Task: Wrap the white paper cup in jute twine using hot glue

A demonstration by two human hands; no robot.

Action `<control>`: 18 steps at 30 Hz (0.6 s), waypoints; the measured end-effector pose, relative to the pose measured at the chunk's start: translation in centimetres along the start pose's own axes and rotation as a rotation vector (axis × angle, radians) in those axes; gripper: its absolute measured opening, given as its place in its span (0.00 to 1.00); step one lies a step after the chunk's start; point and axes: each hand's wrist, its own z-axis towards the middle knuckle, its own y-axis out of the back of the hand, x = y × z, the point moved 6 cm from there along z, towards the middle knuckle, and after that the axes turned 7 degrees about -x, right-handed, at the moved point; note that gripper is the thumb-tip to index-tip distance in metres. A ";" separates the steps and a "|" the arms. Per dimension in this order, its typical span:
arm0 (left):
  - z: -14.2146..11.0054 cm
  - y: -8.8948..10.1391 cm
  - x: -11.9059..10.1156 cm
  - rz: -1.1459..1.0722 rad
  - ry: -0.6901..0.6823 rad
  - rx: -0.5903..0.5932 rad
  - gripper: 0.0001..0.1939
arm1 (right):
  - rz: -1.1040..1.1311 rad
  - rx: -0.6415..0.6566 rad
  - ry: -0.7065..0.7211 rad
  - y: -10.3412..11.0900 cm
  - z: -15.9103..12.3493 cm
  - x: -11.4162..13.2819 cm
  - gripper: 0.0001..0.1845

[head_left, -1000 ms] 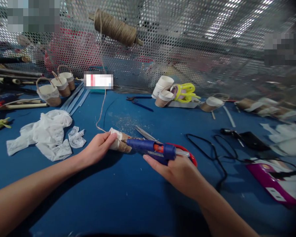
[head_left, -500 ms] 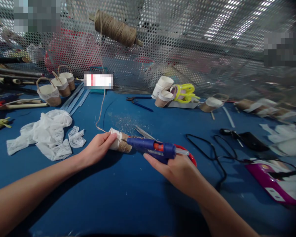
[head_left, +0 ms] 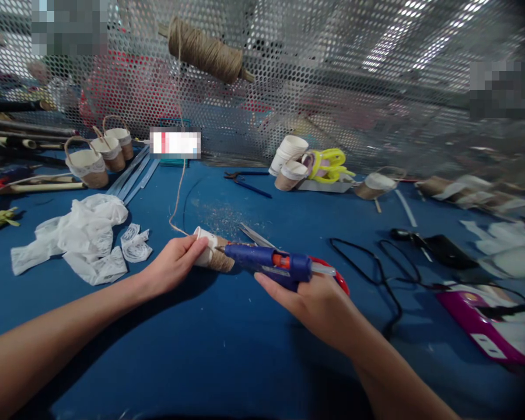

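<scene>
My left hand (head_left: pixel 177 262) is closed on a white paper cup (head_left: pixel 205 255) that lies on its side, its lower part wrapped in brown twine. From the cup a strand of twine (head_left: pixel 178 198) runs up to a large spool (head_left: pixel 205 49) on the mesh. My right hand (head_left: pixel 315 303) grips a blue glue gun (head_left: pixel 269 261) with a clear glue stick out of its back end. The gun's nozzle is at the cup's twine-wrapped side; whether it touches I cannot tell. Behind the gun lie scissors (head_left: pixel 256 235) with red handles, partly hidden.
White lace (head_left: pixel 91 233) lies on the left, near several twine-wrapped cups with handles (head_left: pixel 90 169). Blue-handled pliers (head_left: pixel 249 182), stacked white cups (head_left: pixel 289 153) and a yellow bundle (head_left: pixel 328 164) are at the back. A black cord (head_left: pixel 376 262) and a purple power strip (head_left: pixel 470 321) are on the right.
</scene>
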 end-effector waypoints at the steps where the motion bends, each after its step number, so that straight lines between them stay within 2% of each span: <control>1: 0.0 0.0 -0.1 0.003 -0.002 -0.002 0.23 | 0.004 0.003 0.001 0.0 0.0 0.0 0.21; 7: 0.0 -0.1 -0.1 -0.042 -0.005 0.017 0.23 | 0.099 0.028 -0.045 0.2 0.4 -0.1 0.21; 10: 0.0 -0.1 -0.1 -0.015 -0.018 0.005 0.22 | 0.095 0.023 -0.029 -0.1 -0.2 -0.3 0.18; 18: -0.1 -0.1 0.2 0.056 -0.011 0.005 0.23 | 0.142 0.117 -0.089 -0.8 -0.7 -0.7 0.15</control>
